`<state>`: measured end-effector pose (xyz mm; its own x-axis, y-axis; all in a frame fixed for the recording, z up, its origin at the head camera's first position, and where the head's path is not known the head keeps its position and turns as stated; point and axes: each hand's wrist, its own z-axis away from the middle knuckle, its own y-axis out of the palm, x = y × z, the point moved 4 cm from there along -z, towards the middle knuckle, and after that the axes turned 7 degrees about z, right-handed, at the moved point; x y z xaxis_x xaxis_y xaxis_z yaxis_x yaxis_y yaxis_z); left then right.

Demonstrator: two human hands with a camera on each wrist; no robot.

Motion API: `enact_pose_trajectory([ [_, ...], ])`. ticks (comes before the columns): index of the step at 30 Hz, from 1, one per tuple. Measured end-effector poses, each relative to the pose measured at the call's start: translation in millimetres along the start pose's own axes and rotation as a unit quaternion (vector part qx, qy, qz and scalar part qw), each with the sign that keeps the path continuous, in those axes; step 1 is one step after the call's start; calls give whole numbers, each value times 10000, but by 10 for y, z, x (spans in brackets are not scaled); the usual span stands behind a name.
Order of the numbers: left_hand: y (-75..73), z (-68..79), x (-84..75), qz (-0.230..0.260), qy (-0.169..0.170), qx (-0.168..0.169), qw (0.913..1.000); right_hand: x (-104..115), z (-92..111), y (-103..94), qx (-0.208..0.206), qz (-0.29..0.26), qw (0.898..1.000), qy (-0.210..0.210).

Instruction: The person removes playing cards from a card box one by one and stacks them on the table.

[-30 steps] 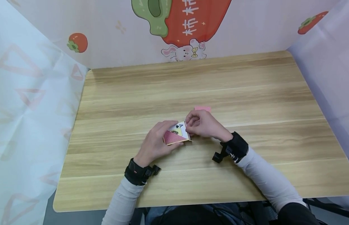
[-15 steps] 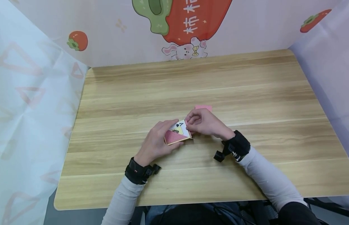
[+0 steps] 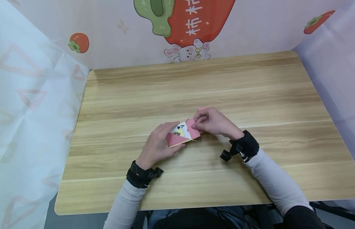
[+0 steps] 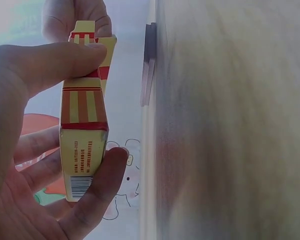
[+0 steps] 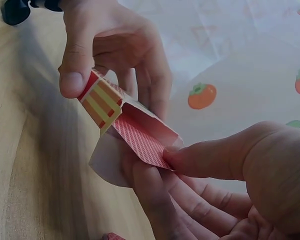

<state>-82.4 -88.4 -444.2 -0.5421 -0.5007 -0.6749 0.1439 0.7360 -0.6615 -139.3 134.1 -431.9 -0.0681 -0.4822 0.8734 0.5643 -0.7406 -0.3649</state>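
A playing card box (image 3: 177, 135), red-patterned with an ace of spades on its face, is held above the table by my left hand (image 3: 158, 141). In the left wrist view, the thumb presses one end of its striped side and the fingers support the back. At the box's right end my right hand (image 3: 217, 122) pinches a red-patterned flap (image 5: 140, 137) between thumb and fingers. A pale flap (image 5: 110, 157) hangs below it. Beyond the right hand a red-patterned pile that looks like cards (image 4: 149, 65) lies on the table, mostly hidden in the head view.
The wooden table (image 3: 137, 92) stretches out on all sides of the hands. A white printed backdrop (image 3: 108, 38) rises along its back edge, with more sheeting at left and right. The person's lap and some cables show below the front edge.
My right hand has moved slightly right and up, away from the box's end. The red-patterned flap now extends plainly from that end. My left hand has stayed almost in place.
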Motion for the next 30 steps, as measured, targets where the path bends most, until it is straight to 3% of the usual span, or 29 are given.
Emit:
enact_pose_trajectory([
  [12, 2, -6, 14, -64, -40, -98, 9999, -7, 33, -89, 373, -334, 9987, 124],
  [17, -7, 0, 30, -8, -63, -178, 9998, -11, 50, -164, 347, -352, 9987, 97],
  [30, -38, 0, 23, 7, -83, -365, 9993, -9, 97, -354, 171, 334, 9991, -191],
])
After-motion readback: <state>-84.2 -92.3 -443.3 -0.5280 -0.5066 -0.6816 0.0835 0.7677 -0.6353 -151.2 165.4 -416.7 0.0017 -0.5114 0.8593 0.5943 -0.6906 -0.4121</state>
